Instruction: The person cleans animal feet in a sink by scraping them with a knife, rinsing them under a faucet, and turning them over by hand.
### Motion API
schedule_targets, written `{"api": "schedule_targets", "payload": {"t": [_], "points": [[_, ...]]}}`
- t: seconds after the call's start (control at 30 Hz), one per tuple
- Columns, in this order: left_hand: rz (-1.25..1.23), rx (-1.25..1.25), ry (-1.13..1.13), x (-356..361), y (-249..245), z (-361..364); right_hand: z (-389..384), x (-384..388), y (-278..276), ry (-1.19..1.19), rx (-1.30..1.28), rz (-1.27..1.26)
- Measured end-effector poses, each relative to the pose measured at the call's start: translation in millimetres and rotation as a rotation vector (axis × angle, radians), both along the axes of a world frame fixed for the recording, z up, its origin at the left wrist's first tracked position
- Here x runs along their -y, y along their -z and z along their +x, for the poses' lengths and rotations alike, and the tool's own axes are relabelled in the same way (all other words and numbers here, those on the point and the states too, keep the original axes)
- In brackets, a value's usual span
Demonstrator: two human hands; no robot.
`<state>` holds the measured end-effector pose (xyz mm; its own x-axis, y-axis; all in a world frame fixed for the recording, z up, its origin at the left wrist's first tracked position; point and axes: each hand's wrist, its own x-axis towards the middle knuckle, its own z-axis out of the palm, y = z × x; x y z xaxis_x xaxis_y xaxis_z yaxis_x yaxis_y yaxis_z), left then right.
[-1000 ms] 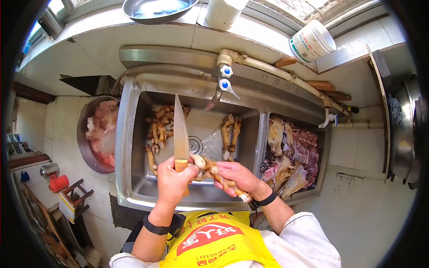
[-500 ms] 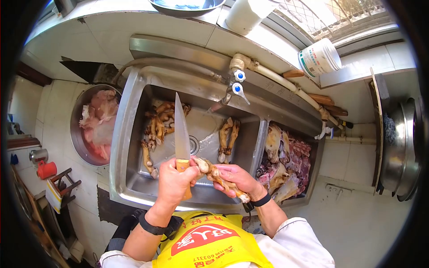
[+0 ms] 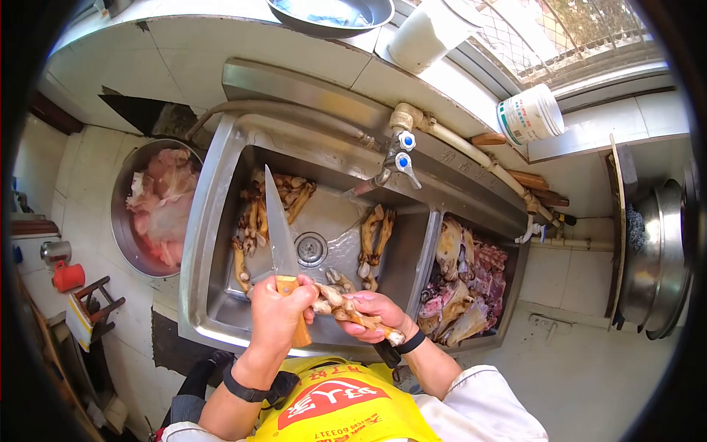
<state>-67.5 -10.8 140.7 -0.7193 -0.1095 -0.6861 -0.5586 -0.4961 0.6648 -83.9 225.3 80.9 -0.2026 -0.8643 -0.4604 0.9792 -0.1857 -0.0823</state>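
Your left hand (image 3: 277, 317) has its fingers closed around the wooden handle of a kitchen knife (image 3: 279, 232), the thumb lying towards the blade side. The blade points away from you, over the large sink basin (image 3: 210, 283). Your right hand (image 3: 377, 313) grips a browned animal foot (image 3: 355, 312), with the thumb above it and the fingers wrapped below. The foot is held above the near side of that basin, its inner end touching your left hand by the thumb.

Inside the basin, a pile of browned feet (image 3: 258, 214) lies at the left, and a pair of feet (image 3: 375, 239) rests near the right wall. The drain (image 3: 311, 249) is between them. The adjoining smaller basin (image 3: 513, 306) holds skin-on pieces (image 3: 451, 247) and red, ribbed meat (image 3: 487, 269).

Behind the large basin, the faucet (image 3: 403, 151) carries two blue-centred handles. To the left of the sink, a round metal bowl (image 3: 121, 239) contains pale pink meat (image 3: 163, 210). A labelled white bucket (image 3: 526, 116) lies tilted on the ledge, beyond the pipe.
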Motion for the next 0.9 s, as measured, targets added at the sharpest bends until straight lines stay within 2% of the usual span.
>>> {"api": "schedule_targets", "payload": {"t": [0.23, 0.47, 0.67, 0.73, 0.77, 0.83, 0.87, 0.9], "points": [[0.115, -0.023, 0.002, 14, -20, 1, -4, 8, 5, 0.002, 0.091, -0.125], [0.148, -0.073, 0.001, 20, -16, -1, -10, 18, -1, 0.021, 0.035, -0.087], [0.135, -0.145, 0.039, 20, -21, -1, -23, 16, -13, -0.087, -0.157, 0.064], [0.109, -0.21, 0.163, 21, -25, -6, -28, 18, -14, -0.166, -0.44, 0.174], [0.109, -0.209, 0.162, 20, -26, -9, -28, 19, -13, -0.166, -0.439, 0.174], [0.092, -0.229, 0.073, 15, -26, -15, -29, 20, -9, -0.123, -0.562, 0.207], [0.093, -0.23, 0.073, 13, -24, -17, -29, 21, -10, -0.084, -0.479, 0.224], [0.039, -0.264, -0.03, 11, -20, -21, -30, 24, -11, -0.085, -0.484, 0.225]]}}
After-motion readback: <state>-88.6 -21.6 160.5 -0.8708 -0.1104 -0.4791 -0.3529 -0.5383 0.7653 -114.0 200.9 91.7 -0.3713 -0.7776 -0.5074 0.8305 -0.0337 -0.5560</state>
